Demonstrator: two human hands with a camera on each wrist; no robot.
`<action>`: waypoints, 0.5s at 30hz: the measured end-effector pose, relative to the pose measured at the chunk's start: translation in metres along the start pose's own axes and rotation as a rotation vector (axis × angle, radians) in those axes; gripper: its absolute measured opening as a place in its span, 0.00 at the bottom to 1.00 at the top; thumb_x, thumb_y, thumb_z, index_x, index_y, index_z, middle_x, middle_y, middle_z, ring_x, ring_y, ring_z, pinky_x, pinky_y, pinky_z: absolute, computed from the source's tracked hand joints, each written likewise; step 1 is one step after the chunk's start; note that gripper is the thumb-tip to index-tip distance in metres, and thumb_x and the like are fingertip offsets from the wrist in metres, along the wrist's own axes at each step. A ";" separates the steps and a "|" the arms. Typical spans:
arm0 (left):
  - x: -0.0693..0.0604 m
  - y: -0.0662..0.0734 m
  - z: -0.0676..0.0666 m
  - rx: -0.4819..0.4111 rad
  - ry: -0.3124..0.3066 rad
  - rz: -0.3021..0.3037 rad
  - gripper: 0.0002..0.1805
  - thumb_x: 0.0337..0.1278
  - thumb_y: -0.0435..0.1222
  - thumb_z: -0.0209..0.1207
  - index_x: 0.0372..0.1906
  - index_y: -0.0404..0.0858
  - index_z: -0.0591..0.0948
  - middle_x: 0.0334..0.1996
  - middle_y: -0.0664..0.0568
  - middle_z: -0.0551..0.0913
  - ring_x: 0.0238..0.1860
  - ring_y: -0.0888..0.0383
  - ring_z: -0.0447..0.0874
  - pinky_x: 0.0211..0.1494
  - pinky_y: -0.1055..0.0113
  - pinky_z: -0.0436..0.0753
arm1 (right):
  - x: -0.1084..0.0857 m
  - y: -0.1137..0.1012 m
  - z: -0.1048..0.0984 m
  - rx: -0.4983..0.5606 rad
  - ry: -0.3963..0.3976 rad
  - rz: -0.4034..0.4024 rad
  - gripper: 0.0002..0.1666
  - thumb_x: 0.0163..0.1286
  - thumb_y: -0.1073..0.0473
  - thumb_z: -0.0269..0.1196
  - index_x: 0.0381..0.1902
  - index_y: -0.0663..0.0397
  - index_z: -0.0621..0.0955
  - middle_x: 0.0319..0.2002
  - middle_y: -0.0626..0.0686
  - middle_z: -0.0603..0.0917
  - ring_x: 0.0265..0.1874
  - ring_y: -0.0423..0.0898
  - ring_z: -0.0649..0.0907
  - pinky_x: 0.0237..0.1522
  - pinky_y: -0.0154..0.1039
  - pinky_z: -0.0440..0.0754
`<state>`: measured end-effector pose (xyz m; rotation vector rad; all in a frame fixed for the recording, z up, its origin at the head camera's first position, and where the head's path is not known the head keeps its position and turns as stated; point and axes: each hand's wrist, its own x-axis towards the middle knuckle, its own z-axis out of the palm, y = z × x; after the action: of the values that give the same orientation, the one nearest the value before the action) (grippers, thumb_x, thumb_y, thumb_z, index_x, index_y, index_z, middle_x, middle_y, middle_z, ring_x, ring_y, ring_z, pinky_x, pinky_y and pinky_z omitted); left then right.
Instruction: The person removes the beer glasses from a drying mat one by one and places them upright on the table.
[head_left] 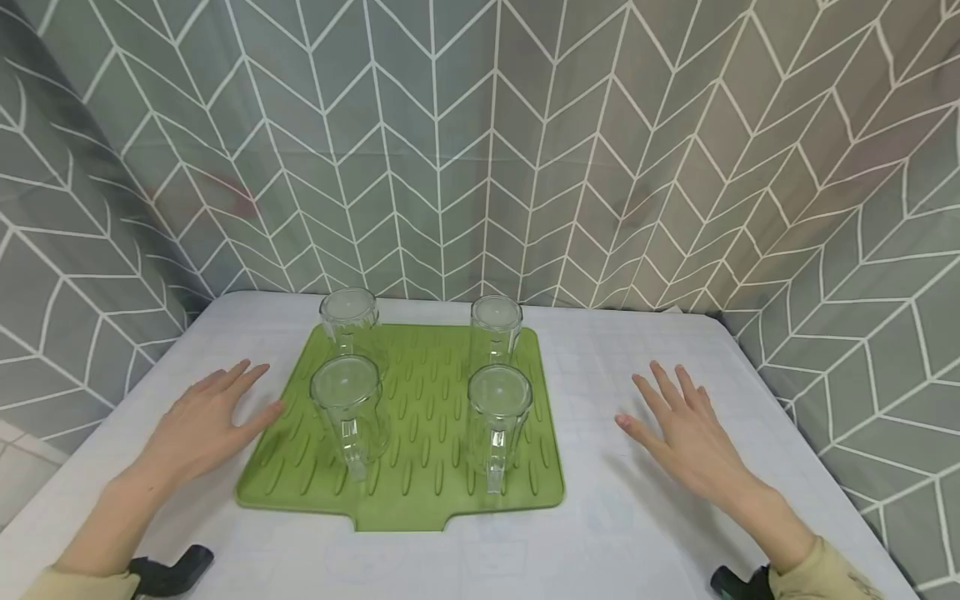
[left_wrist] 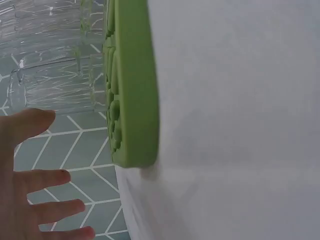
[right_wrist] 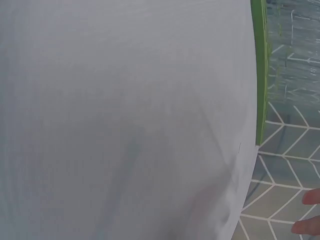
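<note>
Several clear glass mugs stand upside down on a green drying mat (head_left: 420, 417). Two are nearer, the front left mug (head_left: 347, 408) and the front right mug (head_left: 498, 417), with handles toward me. Behind them are the back left mug (head_left: 350, 321) and the back right mug (head_left: 495, 329). To the left of the mat is my left hand (head_left: 202, 421), fingers spread, thumb near the mat's left edge and holding nothing. My right hand (head_left: 686, 433), also spread and holding nothing, is over the cloth well right of the mat. The left wrist view shows glass mugs (left_wrist: 55, 80) beyond the thumb.
A white cloth covers the table (head_left: 600, 533). Behind it and at both sides hangs a grey curtain (head_left: 465, 150) with white chevron lines. Black wrist devices (head_left: 172, 571) show below both hands.
</note>
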<state>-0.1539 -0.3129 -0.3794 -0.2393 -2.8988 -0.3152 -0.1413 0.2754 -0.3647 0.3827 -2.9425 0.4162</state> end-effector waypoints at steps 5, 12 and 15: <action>0.006 0.003 0.002 -0.062 -0.072 -0.042 0.43 0.66 0.62 0.53 0.70 0.32 0.68 0.68 0.27 0.67 0.64 0.24 0.66 0.55 0.22 0.69 | 0.002 -0.008 0.002 0.051 -0.002 0.022 0.46 0.74 0.33 0.52 0.75 0.61 0.64 0.77 0.68 0.57 0.76 0.70 0.50 0.74 0.71 0.48; 0.015 0.003 0.008 -0.179 -0.135 -0.072 0.42 0.68 0.59 0.54 0.71 0.29 0.67 0.63 0.21 0.70 0.60 0.21 0.69 0.55 0.27 0.74 | 0.007 -0.021 0.003 0.143 0.054 0.044 0.42 0.75 0.35 0.53 0.73 0.60 0.66 0.73 0.65 0.64 0.73 0.68 0.61 0.66 0.73 0.63; 0.017 0.003 0.011 -0.224 -0.145 -0.083 0.41 0.68 0.57 0.55 0.70 0.29 0.66 0.60 0.20 0.72 0.58 0.22 0.72 0.50 0.30 0.78 | 0.009 -0.026 0.004 0.179 0.075 0.037 0.41 0.76 0.37 0.54 0.72 0.60 0.67 0.72 0.66 0.67 0.71 0.68 0.65 0.66 0.71 0.65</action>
<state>-0.1720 -0.3048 -0.3850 -0.1846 -3.0193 -0.6644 -0.1436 0.2476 -0.3606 0.3259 -2.8520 0.6862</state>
